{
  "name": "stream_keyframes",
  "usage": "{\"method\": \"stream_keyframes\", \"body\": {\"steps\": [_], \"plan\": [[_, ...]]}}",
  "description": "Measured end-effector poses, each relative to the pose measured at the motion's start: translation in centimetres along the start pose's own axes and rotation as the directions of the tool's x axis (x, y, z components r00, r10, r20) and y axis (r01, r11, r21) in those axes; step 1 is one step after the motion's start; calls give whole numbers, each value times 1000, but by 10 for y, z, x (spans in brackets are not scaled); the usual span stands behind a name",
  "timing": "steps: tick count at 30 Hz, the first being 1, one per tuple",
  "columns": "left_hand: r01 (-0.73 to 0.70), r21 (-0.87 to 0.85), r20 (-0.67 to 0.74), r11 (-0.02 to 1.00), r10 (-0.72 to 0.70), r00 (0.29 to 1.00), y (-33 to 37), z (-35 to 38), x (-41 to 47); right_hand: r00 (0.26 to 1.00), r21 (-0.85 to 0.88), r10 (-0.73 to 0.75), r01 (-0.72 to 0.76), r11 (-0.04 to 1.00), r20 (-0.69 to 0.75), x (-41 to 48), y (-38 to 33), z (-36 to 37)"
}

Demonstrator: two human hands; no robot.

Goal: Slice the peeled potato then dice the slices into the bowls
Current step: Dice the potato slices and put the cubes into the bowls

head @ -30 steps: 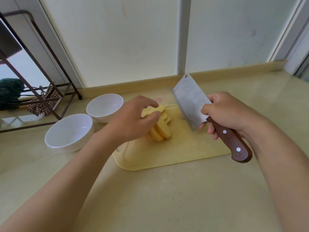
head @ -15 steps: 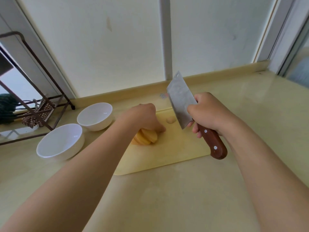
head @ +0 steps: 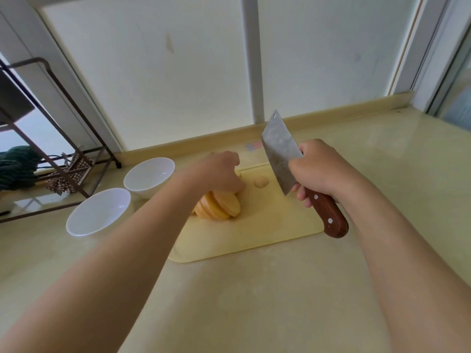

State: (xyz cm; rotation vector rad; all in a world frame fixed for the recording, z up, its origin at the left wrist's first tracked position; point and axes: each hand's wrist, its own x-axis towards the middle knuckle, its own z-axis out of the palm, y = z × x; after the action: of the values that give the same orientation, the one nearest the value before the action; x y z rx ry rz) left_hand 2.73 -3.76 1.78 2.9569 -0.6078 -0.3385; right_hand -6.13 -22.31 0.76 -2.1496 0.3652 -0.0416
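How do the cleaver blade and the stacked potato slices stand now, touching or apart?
Apart. The head view shows the cleaver raised in the right hand, with bare cutting board between its edge and the potato slices.

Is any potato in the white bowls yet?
No, the near bowl and the far bowl are bare inside; the potato slices lie on the cutting board.

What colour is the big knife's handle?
The handle is reddish brown, like dark wood; the head view shows it best.
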Motion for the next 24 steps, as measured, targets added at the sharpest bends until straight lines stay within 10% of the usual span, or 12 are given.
{"method": "stream_keyframes", "body": {"steps": [5,11,24], "plan": [[56,-158,-119,986,-75,990,-41,-26,-17,1000,-17,5,-6,1000,-4,1,1,0],[31,88,160,996,-45,986,-68,-3,-56,1000,-11,-11,11,1000,-17,-3,-2,4],[-19,-102,-248,995,-7,969,-81,31,-71,999,-32,-42,42,999,-7,-15,-10,11]]}}
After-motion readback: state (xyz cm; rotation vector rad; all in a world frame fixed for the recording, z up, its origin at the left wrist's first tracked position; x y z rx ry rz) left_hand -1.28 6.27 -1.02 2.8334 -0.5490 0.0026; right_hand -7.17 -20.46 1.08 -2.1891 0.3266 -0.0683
